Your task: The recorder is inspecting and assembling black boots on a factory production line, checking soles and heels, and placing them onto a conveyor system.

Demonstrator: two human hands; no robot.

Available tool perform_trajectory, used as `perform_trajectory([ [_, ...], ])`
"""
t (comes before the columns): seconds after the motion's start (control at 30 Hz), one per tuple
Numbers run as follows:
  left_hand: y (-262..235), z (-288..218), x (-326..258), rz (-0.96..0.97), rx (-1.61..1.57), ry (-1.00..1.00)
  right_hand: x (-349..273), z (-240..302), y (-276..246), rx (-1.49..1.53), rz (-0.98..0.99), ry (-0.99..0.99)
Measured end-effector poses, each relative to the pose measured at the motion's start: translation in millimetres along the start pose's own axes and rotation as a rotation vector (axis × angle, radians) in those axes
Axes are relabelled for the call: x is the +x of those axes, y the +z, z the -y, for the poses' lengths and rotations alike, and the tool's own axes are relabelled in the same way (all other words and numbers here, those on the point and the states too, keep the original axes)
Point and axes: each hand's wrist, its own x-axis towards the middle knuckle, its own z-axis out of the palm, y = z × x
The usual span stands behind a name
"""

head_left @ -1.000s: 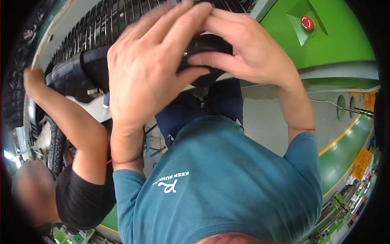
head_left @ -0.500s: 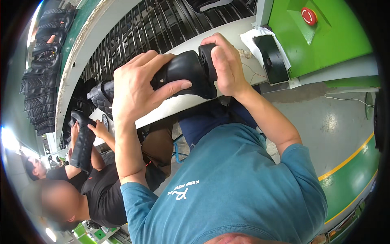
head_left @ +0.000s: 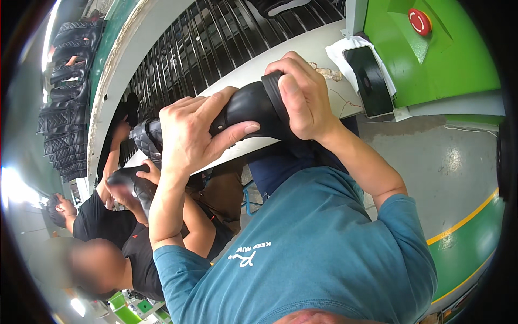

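Note:
A black boot (head_left: 249, 106) lies sideways between my two hands, above a white ledge. My left hand (head_left: 189, 132) is wrapped round the boot behind its smooth rounded part, thumb along the near side. Its strapped shaft (head_left: 147, 137) sticks out to the left past my wrist. At the boot's right end, my right hand (head_left: 307, 105) grips a thick black sole (head_left: 274, 96), fingers over the outer face. The sole sits against the upper. Whether it touches all the way round is hidden by my fingers.
Behind the white ledge (head_left: 224, 157) runs a conveyor of metal rollers (head_left: 189, 46). A phone (head_left: 369, 81) rests on white paper by a green machine (head_left: 453, 59) with a red button (head_left: 419, 21). Co-workers sit at left, one holding a black boot (head_left: 135, 181). Quilted boots (head_left: 65, 116) hang far left.
The gap seen between sole and upper has closed as my right hand pressed the sole against the boot. The view has shifted slightly. A co-worker's boot has moved nearer my left forearm.

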Motion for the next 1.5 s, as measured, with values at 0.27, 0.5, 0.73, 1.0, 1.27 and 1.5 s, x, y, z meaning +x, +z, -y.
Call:
perform_trajectory([
  [0.27,6,4,6,-0.069,0.0,0.058,3,-4,-4,0.035,0.069,0.044],
  [0.5,11,-1,3,-0.121,0.002,0.101,7,0,-8,-0.065,0.096,-0.187],
  [0.73,15,3,-3,-0.19,-0.036,0.047,30,15,-16,-0.219,0.283,-0.265],
  [1.0,3,21,-15,-0.142,-0.089,-0.065,40,25,10,-0.259,0.325,-0.3],
  [1.27,-11,38,-62,-0.161,-0.184,-0.023,-9,-17,6,0.317,0.695,0.313],
  [1.5,27,31,-122,-0.208,-0.241,-0.302,-50,-37,10,0.151,0.537,0.338],
])
